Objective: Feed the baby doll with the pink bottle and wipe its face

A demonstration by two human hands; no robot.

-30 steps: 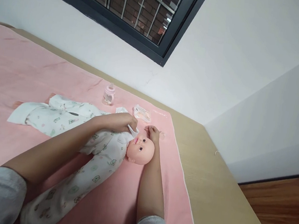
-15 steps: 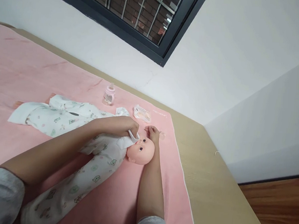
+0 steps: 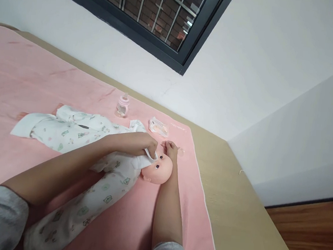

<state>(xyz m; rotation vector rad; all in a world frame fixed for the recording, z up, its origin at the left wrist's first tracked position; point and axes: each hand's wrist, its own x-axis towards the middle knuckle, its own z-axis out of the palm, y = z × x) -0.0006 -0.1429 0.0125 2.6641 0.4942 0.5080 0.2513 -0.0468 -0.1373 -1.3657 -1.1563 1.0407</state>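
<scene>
A baby doll [image 3: 159, 172] in a white printed outfit [image 3: 88, 202] lies on its back, its head against my right forearm. My left hand [image 3: 149, 144] is closed on the edge of a white cloth [image 3: 148, 160], pressing it over the doll's mouth. Whether this cloth is a separate piece or part of the clothing I cannot tell. Just beyond the doll's head my right hand [image 3: 170, 147] rests on the pink mat, fingers loosely curled and apart, with nothing seen in them.
Near the wall a pink-topped baby bottle [image 3: 122, 106] stands on the pink mat [image 3: 21, 71]. A small wipes packet [image 3: 158, 127] lies to its right. By my right hand is a small clear object [image 3: 181, 151]. The tan tabletop [image 3: 223, 209] borders a white wall and a barred window [image 3: 165, 15].
My left hand has shifted slightly right with the white cloth, covering more of the doll's mouth area. My right arm stays in place.
</scene>
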